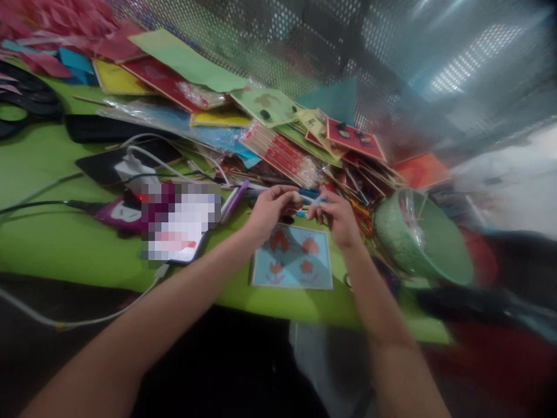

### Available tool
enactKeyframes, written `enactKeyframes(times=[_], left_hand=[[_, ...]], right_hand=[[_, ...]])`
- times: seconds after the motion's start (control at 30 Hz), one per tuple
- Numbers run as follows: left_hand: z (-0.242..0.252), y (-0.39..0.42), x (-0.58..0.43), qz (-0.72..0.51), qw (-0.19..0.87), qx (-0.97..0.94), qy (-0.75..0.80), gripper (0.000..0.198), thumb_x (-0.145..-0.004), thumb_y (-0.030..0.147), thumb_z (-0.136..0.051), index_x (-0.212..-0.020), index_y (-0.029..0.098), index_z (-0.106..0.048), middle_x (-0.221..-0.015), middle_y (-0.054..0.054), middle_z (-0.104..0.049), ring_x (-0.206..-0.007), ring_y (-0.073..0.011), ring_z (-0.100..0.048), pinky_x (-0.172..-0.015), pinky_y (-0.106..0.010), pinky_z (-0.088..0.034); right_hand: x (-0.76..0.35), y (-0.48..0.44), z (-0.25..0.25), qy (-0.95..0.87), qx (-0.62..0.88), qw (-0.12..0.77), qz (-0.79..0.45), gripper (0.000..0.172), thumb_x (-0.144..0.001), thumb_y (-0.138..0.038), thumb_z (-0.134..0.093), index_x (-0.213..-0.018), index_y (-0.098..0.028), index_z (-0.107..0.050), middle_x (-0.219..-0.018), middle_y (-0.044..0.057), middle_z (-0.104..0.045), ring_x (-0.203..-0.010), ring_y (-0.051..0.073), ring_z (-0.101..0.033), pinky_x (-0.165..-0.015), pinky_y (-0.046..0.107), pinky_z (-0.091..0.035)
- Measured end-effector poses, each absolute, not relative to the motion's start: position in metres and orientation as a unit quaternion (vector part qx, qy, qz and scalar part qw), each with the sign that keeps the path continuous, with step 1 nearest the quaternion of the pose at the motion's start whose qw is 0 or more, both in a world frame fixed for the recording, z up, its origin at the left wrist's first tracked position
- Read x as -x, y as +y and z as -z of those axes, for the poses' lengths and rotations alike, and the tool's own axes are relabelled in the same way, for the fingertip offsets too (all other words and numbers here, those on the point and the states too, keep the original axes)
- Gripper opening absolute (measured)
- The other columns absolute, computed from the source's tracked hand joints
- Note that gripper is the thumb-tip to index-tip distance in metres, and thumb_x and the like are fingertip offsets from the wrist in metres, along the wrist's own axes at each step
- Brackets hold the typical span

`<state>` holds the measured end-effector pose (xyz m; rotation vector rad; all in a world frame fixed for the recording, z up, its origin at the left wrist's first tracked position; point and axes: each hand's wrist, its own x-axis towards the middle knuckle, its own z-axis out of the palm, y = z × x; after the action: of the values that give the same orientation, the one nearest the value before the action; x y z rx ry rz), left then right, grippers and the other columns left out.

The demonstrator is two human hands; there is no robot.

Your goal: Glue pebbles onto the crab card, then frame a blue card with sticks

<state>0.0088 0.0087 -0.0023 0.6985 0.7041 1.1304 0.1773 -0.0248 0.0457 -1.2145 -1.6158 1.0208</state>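
My left hand (275,209) is closed in a pinch, with a small pale rounded piece (296,197) at its fingertips. Facing it, my right hand (339,216) has its fingers curled round a slim white-and-blue item (310,199), whose exact kind is too blurred to tell. The end of this item reaches close to the pale piece; whether they touch I cannot tell. Just below both hands, a light-blue card (292,270) with orange flower shapes lies flat on the green table, framed by a pale border.
A phone (185,223) and a purple power strip (115,216) with cables lie at left. Stacked cards (270,107) and red-and-white packaged sticks (278,152) fill the back. A green bowl (448,255) stands right. Beyond is a perforated metal sheet (278,40); the green table's (235,299) front edge is near.
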Motion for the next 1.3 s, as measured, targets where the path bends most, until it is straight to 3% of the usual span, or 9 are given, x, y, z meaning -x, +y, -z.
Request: enactKeyframes(times=[0.27, 0.4, 0.57, 0.67, 0.77, 0.83, 0.93, 1.1, 1.3], left_hand=[[0.016, 0.022, -0.004, -0.545, 0.588, -0.452, 0.392, 0.014, -0.086, 0.016, -0.061, -0.094, 0.019, -0.072, -0.079, -0.001, -0.071, -0.071, -0.0129, -0.063, -0.066, -0.024, -0.05], [0.02, 0.025, -0.002, -0.533, 0.492, -0.552, 0.412, 0.014, -0.086, 0.02, -0.064, -0.093, 0.02, -0.076, -0.082, -0.002, -0.071, -0.079, -0.0165, -0.062, -0.074, -0.027, -0.047], [0.013, 0.022, 0.004, -0.499, 0.388, -0.637, 0.442, 0.017, -0.084, 0.015, -0.063, -0.089, 0.022, -0.078, -0.087, -0.004, -0.072, -0.084, -0.0201, -0.06, -0.083, -0.031, -0.044], [0.011, 0.02, 0.008, -0.49, 0.352, -0.66, 0.448, 0.019, -0.082, 0.012, -0.064, -0.09, 0.022, -0.078, -0.095, -0.006, -0.073, -0.091, -0.0223, -0.062, -0.089, -0.032, -0.044], [0.014, 0.022, 0.011, -0.473, 0.333, -0.677, 0.456, 0.022, -0.082, 0.011, -0.062, -0.091, 0.023, -0.079, -0.101, -0.006, -0.075, -0.099, -0.0252, -0.064, -0.093, -0.034, -0.045], [0.018, 0.024, 0.012, -0.453, 0.317, -0.695, 0.46, 0.024, -0.081, 0.01, -0.061, -0.091, 0.022, -0.079, -0.103, -0.008, -0.076, -0.1, -0.0266, -0.065, -0.094, -0.036, -0.046], [0.024, 0.026, 0.013, -0.427, 0.286, -0.727, 0.456, 0.026, -0.081, 0.009, -0.058, -0.092, 0.021, -0.079, -0.104, -0.01, -0.076, -0.102, -0.0294, -0.064, -0.097, -0.04, -0.046], [0.027, 0.027, 0.016, -0.437, 0.285, -0.725, 0.45, 0.028, -0.079, 0.01, -0.06, -0.092, 0.024, -0.08, -0.106, -0.008, -0.077, -0.107, -0.0304, -0.064, -0.103, -0.042, -0.045], [0.017, 0.029, 0.022, -0.466, 0.269, -0.71, 0.455, 0.03, -0.076, 0.007, -0.061, -0.094, 0.024, -0.078, -0.109, -0.007, -0.078, -0.11, -0.0299, -0.065, -0.11, -0.045, -0.039]], right_hand=[[-0.218, -0.129, -0.094, -0.764, 0.518, 0.157, -0.351, 0.017, -0.093, -0.03, -0.063, -0.088, -0.021, -0.077, -0.078, 0.002, -0.073, -0.069, 0.016, -0.064, -0.065, 0.028, -0.048], [-0.237, -0.188, -0.096, -0.78, 0.512, -0.001, -0.358, 0.026, -0.096, -0.019, -0.057, -0.107, -0.027, -0.079, -0.106, 0.004, -0.08, -0.097, 0.02, -0.074, -0.088, 0.032, -0.053], [-0.244, -0.214, -0.098, -0.763, 0.506, -0.143, -0.375, 0.022, -0.099, -0.032, -0.061, -0.096, -0.028, -0.082, -0.087, 0.003, -0.08, -0.084, 0.02, -0.073, -0.077, 0.03, -0.051], [-0.237, -0.206, -0.107, -0.778, 0.508, -0.114, -0.352, 0.024, -0.1, -0.036, -0.061, -0.093, -0.025, -0.08, -0.086, 0.004, -0.077, -0.085, 0.02, -0.072, -0.077, 0.03, -0.051], [-0.225, -0.192, -0.118, -0.808, 0.472, -0.066, -0.346, 0.027, -0.099, -0.036, -0.062, -0.12, -0.028, -0.076, -0.114, 0.006, -0.079, -0.107, 0.023, -0.071, -0.093, 0.034, -0.051], [-0.219, -0.178, -0.121, -0.816, 0.475, -0.032, -0.327, 0.031, -0.098, -0.036, -0.064, -0.127, -0.03, -0.074, -0.119, 0.005, -0.078, -0.109, 0.023, -0.071, -0.096, 0.035, -0.052], [-0.214, -0.143, -0.113, -0.803, 0.522, 0.058, -0.283, 0.021, -0.098, -0.034, -0.064, -0.112, -0.031, -0.08, -0.104, 0.003, -0.081, -0.095, 0.021, -0.073, -0.088, 0.033, -0.054], [-0.204, -0.055, -0.075, -0.772, 0.566, 0.211, -0.196, 0.018, -0.093, -0.024, -0.066, -0.1, -0.027, -0.082, -0.1, 0.002, -0.08, -0.09, 0.023, -0.072, -0.086, 0.037, -0.052], [-0.192, 0.021, -0.023, -0.784, 0.592, 0.167, -0.083, 0.023, -0.087, -0.014, -0.07, -0.099, -0.027, -0.084, -0.096, 0.005, -0.077, -0.094, 0.025, -0.069, -0.089, 0.038, -0.049]])
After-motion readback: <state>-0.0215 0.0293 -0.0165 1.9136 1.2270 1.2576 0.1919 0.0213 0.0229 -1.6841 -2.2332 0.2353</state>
